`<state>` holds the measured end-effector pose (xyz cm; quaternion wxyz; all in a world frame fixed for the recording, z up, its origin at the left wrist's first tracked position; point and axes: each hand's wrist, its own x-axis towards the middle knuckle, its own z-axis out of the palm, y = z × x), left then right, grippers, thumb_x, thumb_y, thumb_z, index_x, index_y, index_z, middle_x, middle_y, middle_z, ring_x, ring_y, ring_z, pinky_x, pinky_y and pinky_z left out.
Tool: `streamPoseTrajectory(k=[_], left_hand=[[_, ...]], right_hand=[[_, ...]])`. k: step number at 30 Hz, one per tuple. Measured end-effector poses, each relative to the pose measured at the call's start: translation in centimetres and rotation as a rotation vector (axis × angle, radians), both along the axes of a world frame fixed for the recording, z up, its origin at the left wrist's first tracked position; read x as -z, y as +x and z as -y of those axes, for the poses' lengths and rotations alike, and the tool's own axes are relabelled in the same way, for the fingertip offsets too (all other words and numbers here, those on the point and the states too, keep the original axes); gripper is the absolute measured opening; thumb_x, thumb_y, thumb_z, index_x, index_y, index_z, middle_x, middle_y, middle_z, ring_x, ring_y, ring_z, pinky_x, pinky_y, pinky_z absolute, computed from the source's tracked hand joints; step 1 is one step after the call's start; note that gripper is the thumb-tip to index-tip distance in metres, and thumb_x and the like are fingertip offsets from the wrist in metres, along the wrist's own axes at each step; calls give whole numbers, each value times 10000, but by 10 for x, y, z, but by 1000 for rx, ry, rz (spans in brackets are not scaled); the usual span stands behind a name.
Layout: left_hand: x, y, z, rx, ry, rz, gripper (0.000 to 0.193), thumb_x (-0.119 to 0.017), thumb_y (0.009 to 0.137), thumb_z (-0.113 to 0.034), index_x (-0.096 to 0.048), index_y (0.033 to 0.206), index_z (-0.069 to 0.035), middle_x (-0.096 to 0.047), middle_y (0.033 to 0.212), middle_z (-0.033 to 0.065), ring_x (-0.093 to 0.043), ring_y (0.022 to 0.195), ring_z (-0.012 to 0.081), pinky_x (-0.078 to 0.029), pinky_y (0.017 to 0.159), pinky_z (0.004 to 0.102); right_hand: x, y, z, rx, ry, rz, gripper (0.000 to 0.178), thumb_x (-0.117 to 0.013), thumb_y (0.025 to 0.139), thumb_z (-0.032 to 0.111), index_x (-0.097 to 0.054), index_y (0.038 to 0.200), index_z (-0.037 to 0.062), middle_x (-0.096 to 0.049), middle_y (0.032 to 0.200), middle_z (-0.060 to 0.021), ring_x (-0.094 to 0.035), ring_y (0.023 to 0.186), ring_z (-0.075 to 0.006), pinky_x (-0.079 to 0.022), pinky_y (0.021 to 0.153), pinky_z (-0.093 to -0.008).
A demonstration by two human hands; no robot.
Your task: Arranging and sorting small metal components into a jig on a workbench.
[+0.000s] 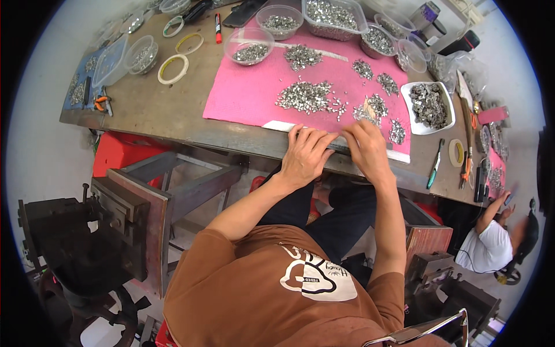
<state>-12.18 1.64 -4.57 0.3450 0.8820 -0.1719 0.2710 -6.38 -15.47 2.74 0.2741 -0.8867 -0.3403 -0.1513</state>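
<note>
At the front edge of the bench, my left hand [306, 151] rests with bent fingers close together; what lies under them is hidden. Just beside it is my right hand [368, 147], its thumb and fingers drawn together in a pinch. Whatever it may hold is too small to make out. Both hands are over a white strip [278, 125] along the near edge of a pink mat [231, 92]. Beyond them lies a large pile of small silvery metal pieces [304, 96]. A smaller heap [377, 105] sits close to my right fingertips.
A white dish [414, 92] of metal pieces stands to the right, near a green toothbrush [436, 165]. Clear tubs [317, 28] line the back. Tape rolls [173, 70] and a red marker [218, 29] lie left. Another person [485, 246] sits far right.
</note>
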Motion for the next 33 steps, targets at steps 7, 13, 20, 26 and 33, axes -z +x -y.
streamPoseTrajectory(k=[7, 13, 20, 26, 33], left_hand=[[-25, 29, -40, -93, -53, 48, 228, -703, 851, -108, -727, 1075, -137, -638, 1025, 32, -594, 1007, 225, -312, 1007, 468], [-14, 80, -57, -54, 116, 48, 177, -718, 850, -125, -765, 1015, -165, -596, 939, 15, -552, 970, 209, -303, 1001, 484], [-16, 97, -63, 44, 199, 40, 138, -758, 810, -174, -765, 946, -198, -561, 906, 7, -542, 955, 207, -297, 1019, 539], [-12, 106, -60, 99, 262, 88, 112, -752, 827, -188, -731, 935, -164, -562, 910, 9, -551, 961, 210, -297, 1036, 543], [-25, 105, -62, 122, 336, 56, 90, -675, 883, -147, -660, 969, -126, -565, 950, 38, -541, 1010, 243, -290, 1041, 558]], right_hand=[[45, 48, -38, 45, -81, 45, 92, -698, 865, 121, -707, 927, 54, -616, 875, -110, -598, 881, -299, -433, 786, -422], [43, 48, -48, 82, -72, -25, 130, -743, 831, 155, -691, 892, 53, -631, 848, -83, -601, 874, -293, -415, 771, -423], [45, 49, -45, 96, -62, -90, 116, -736, 825, 135, -674, 871, 49, -641, 833, -80, -616, 853, -285, -398, 758, -430], [37, 40, -27, 83, -83, -23, 85, -715, 822, 107, -666, 849, 42, -646, 832, -76, -620, 826, -273, -394, 768, -415], [38, 34, -24, 64, -89, -53, 78, -707, 849, 109, -679, 883, 45, -649, 836, -82, -625, 835, -278, -404, 770, -406]])
